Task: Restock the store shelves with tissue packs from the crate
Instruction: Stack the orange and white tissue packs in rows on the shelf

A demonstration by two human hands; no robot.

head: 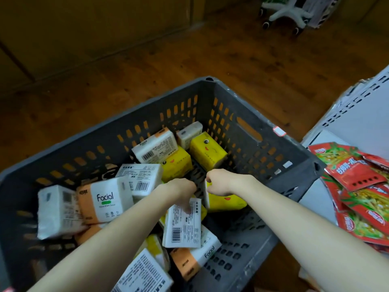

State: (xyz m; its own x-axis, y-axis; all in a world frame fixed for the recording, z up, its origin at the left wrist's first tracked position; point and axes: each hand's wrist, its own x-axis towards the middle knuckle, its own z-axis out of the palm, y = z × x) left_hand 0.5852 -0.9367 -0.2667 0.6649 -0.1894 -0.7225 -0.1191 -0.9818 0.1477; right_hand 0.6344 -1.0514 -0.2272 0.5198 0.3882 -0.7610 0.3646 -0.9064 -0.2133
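A grey slotted crate [263,144] stands on the floor, holding several tissue packs: white and orange "Facial" packs [105,204], white barcode packs and yellow packs with cartoon faces [207,152]. Both my arms reach down into its middle. My left hand [181,189] curls over the top edge of an upright white barcode pack [182,226]. My right hand [221,182] closes on the end of a yellow pack [227,202] lying by the right wall. The fingers of both hands are hidden behind the knuckles.
A white metal shelf [357,114] rises at the right, with a pile of red snack packets [357,186] on its lower board. Brown wooden floor [147,66] surrounds the crate. A white wheeled stand [288,13] is at the far top right.
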